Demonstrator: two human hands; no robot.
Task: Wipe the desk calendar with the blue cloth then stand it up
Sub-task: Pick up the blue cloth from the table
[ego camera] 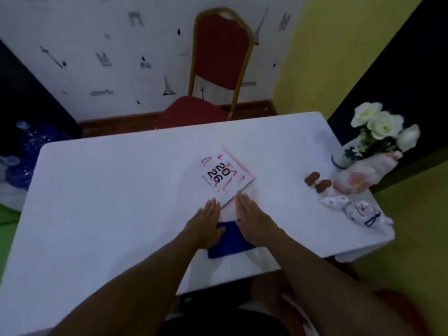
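Both hands, left hand (pixel 206 224) and right hand (pixel 252 220), lay flat, fingers extended together, gripping nothing, over the blue cloth (pixel 229 243), fingertips touching the flat desk calendar (pixel 221 177), apparently steadying it before wiping.

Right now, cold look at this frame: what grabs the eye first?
The white and pink 2026 desk calendar lying flat near the middle of the white table, with the left hand and right hand laid flat, palms down, just short of it. Between and under the hands, the blue cloth stands out against the tablecloth. Behind the table sits a red chair; white flowers stand at the table's right edge.
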